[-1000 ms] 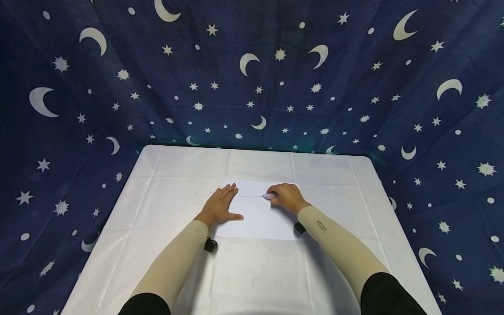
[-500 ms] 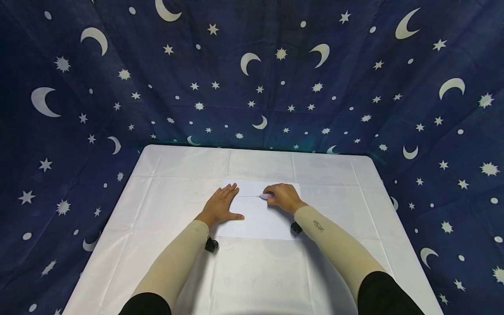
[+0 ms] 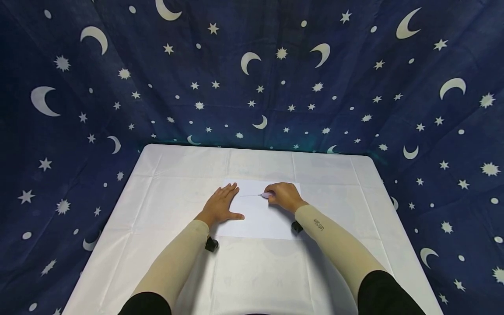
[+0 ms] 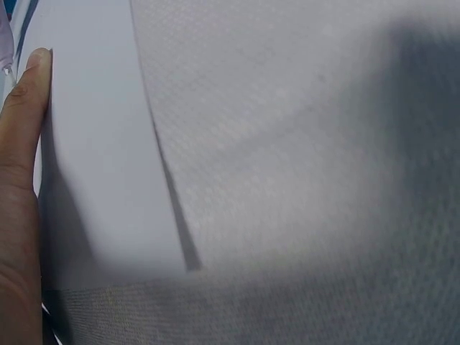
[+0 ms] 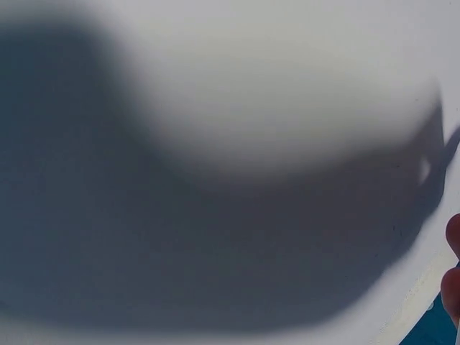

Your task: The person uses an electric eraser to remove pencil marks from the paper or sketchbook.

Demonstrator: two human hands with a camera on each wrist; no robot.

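Note:
A white sheet of paper (image 3: 256, 223) lies on the table with a thin dark line (image 3: 249, 195) drawn near its far edge. My left hand (image 3: 221, 205) rests on the sheet's left side, fingers straight and thumb spread; its thumb (image 4: 25, 108) shows along the left of the left wrist view. My right hand (image 3: 286, 196) pinches a small pale lavender squeeze-type pen (image 3: 266, 195) with a narrow tip. That tip points left, right at the line's right end. Most of the pen's body is hidden by the fingers. In the right wrist view only two fingertips (image 5: 453, 287) show at the right edge.
A white cloth with fold creases covers the table (image 3: 260, 275). Behind it and at both sides hangs a dark blue curtain (image 3: 220, 61) with moons and stars. A small black wrist camera (image 3: 211, 244) sits under the left wrist, and another (image 3: 296, 227) under the right.
The right hand has shifted slightly left along the line with the pen, then a touch back to the right. The left hand has stayed in place on the paper.

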